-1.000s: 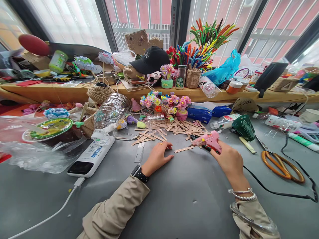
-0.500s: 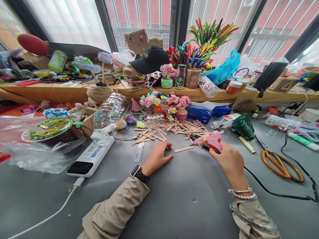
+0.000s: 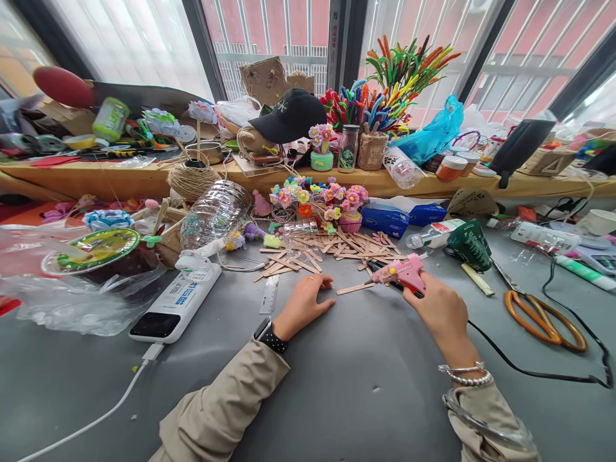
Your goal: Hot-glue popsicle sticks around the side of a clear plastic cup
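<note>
Left of the single stick [image 3: 350,290], the left hand [image 3: 304,304] rests half-open, holding nothing visible; behind this stick lie loose sticks [image 3: 344,247] — none shows joined to it yet; to its right, the right hand [image 3: 439,309] is wrapped around the glue gun [image 3: 409,273].

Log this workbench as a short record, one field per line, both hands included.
Left hand: on the gray table, no object visible in it
Right hand: gripping a pink glue gun
Nozzle: near the right end of a lone wooden stick; contact unclear
Beyond: pile of wooden sticks
Left side: white boxy device
Right side: orange-handled scissors
Ledge: black cap
</note>
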The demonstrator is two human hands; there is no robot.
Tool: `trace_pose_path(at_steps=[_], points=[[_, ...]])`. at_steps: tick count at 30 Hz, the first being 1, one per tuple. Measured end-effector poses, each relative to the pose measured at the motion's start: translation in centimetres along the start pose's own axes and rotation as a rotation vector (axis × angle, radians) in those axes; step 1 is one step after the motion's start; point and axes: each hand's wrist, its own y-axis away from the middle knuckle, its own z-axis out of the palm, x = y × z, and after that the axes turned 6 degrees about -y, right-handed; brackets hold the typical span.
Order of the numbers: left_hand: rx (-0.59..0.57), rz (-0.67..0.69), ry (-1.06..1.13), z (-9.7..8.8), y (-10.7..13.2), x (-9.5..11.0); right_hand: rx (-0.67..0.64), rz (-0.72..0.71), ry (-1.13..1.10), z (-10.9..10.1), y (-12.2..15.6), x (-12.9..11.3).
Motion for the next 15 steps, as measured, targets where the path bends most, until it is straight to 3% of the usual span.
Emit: trace_pose_path(at_steps=[15], points=[[-0.001, 0.005, -0.001, 0.12, -0.03, -0.13, -0.006, -0.012, -0.003, 0.26, -0.02, 0.01]])
